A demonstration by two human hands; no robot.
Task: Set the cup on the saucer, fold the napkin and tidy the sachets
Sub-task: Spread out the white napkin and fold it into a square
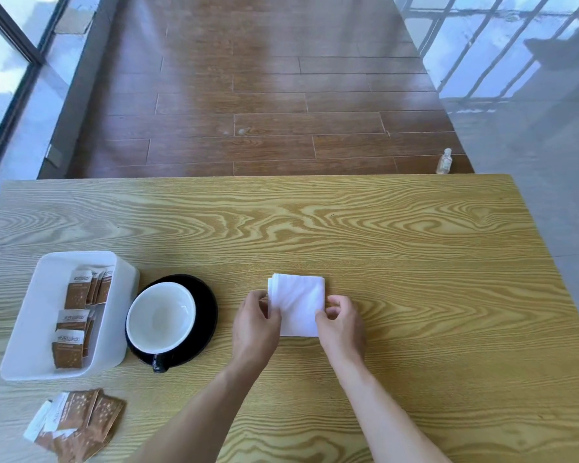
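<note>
Pale yellow wood grain runs across the bench, and I read it from its left end. At the near-left corner I see a loose heap of brown sachets lying flat on the wood. Just beyond them stands a white tub with more brown sachets propped inside. Touching the tub's right side is the black saucer, and the cup, white inside with a dark handle pointing toward me, sits on it. Further right, near the middle of the bench, the white napkin lies folded into a small square. My left hand pinches its left edge, and my right hand pinches its right edge, each grip pressed together on the paper. Beyond the bench's far edge I see brown plank flooring, with a glazed frame at the left. At the far right a small clear bottle stands on the floor beside a glossy grey wall.
</note>
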